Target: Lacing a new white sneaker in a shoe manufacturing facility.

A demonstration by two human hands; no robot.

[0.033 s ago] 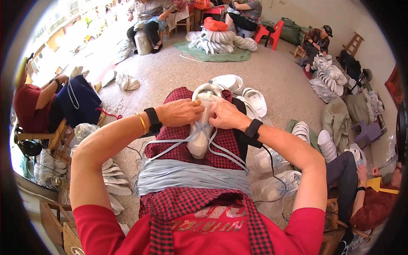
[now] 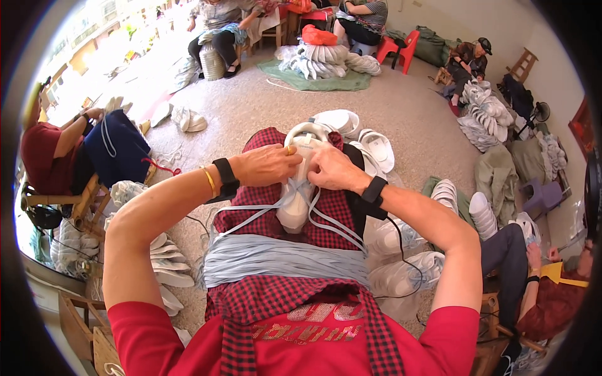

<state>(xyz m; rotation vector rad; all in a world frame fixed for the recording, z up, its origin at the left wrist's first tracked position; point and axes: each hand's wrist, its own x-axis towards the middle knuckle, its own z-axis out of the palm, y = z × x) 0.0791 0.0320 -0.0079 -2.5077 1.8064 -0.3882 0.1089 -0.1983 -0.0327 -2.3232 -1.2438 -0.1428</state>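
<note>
A white shoe (image 2: 292,217) lies on my lap, toe toward me, its collar at the far end. Light blue laces (image 2: 254,217) cross over its front and trail to both sides. My left hand (image 2: 268,164) is closed at the left edge of the shoe's opening, fingertips pinched by the tongue. Opposite it, my right hand (image 2: 335,167) pinches the right edge with curled fingers. Whether a lace end is between the fingertips is hidden. A thick bundle of light blue laces (image 2: 285,260) stretches across my lap over a red-and-black checked apron (image 2: 254,291).
Just beyond my knees, white shoes (image 2: 378,149) rest on the floor. Stacked shoes (image 2: 401,276) stand close on my right, more shoes (image 2: 169,266) on my left. A black cable (image 2: 407,263) hangs by my right arm. Several people sit around, one (image 2: 552,301) near on the right.
</note>
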